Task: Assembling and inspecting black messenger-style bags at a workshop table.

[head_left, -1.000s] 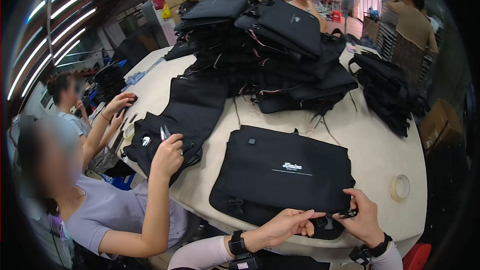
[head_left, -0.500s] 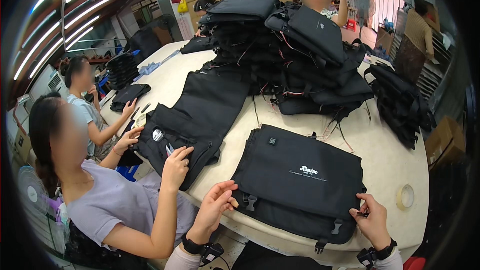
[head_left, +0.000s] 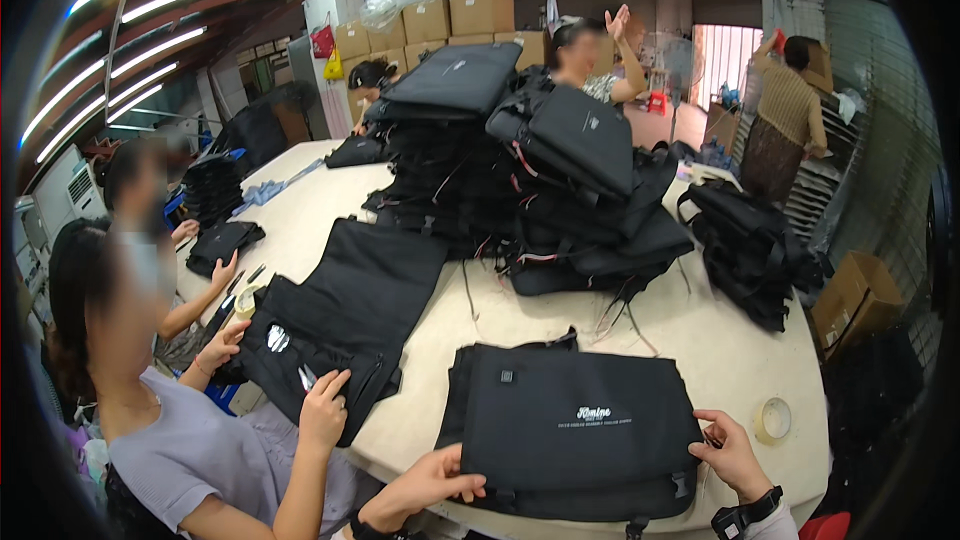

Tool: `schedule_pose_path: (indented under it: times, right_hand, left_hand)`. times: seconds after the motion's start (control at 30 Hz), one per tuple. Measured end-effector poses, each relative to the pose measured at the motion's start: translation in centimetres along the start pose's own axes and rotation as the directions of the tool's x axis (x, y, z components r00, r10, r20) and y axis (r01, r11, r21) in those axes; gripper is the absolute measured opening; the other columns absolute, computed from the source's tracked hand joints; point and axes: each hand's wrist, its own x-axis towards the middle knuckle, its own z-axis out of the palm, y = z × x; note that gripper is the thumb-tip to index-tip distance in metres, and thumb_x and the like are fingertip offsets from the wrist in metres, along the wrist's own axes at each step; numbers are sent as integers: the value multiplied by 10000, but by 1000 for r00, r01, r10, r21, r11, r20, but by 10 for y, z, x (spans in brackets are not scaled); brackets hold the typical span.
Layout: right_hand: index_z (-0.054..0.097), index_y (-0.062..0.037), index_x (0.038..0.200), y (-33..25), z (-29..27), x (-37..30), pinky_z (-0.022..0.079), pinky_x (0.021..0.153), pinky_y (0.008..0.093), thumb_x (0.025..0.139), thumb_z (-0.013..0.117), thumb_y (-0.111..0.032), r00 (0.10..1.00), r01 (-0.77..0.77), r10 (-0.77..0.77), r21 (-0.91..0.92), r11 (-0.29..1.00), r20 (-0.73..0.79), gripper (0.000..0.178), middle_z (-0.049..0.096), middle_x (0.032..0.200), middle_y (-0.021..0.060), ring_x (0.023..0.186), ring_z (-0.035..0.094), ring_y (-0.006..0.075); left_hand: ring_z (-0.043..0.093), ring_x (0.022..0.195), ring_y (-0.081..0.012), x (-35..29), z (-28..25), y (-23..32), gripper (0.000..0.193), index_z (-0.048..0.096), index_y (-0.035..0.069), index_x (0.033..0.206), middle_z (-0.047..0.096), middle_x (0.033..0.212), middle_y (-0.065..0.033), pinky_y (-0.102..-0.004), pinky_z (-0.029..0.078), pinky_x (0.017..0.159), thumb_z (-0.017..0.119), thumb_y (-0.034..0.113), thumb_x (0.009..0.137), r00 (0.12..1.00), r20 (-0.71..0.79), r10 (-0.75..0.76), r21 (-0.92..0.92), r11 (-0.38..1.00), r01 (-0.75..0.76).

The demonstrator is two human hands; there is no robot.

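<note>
A folded black garment (head_left: 575, 390) lies flat in front of me, with white printing, a small square patch and buckles along its lower edge. My left hand (head_left: 432, 485) is at its lower left corner, the fingers closed on the edge. At the right edge, my right hand (head_left: 735, 452) pinches the fabric between thumb and fingers. Something small and dark shows among those right fingers; I cannot make out what it is. A roll of tape (head_left: 772, 420) lies on the table to the right of my right hand.
Black garments are stacked high in a pile (head_left: 540, 175) beyond mine, loose wires trailing. On my left, a co-worker holds snips (head_left: 307, 377) over another black garment (head_left: 340, 310). More black pieces (head_left: 750, 240) hang at the pale table's (head_left: 780, 360) right edge, near a cardboard box (head_left: 857, 300).
My left hand has moved from beside the garment onto its lower left edge. The garment's lower part has tipped, so less of the buckles shows. My view has shifted upward and right.
</note>
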Motion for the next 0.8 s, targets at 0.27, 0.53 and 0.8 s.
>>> schedule_pose_path:
  times: [0.27, 0.53, 0.8]
  right_hand:
    - [614, -41, 1249, -3, -25, 15, 376, 633, 204, 746, 741, 66, 991, -47, 35, 93, 995, 127, 529, 468, 793, -59, 726, 437, 48]
    - [629, -54, 1222, -3, -65, 9, 416, 663, 204, 710, 767, 79, 982, -153, 144, 71, 986, 121, 547, 499, 840, -45, 742, 460, 56]
    - [625, -31, 1158, -41, -63, 21, 425, 686, 223, 858, 709, -77, 990, 102, -132, -414, 905, -45, 315, 558, 845, -19, 752, 499, 71]
  left_hand:
    - [616, 780, -60, 74, -13, 32, 256, 639, 57, 1168, 663, 932, 11, -214, 494, 669, 674, 205, 963, 982, -187, 33, -360, 928, -100]
    - [585, 720, -10, 85, 26, 16, 127, 684, 99, 1047, 703, 934, 33, -162, 440, 623, 695, 154, 934, 999, -38, 36, -278, 959, -45]
    - [671, 827, -65, 93, 33, 21, 197, 684, 32, 1065, 729, 1012, -27, -191, 520, 701, 679, 199, 960, 1000, 4, -4, -329, 944, 5]
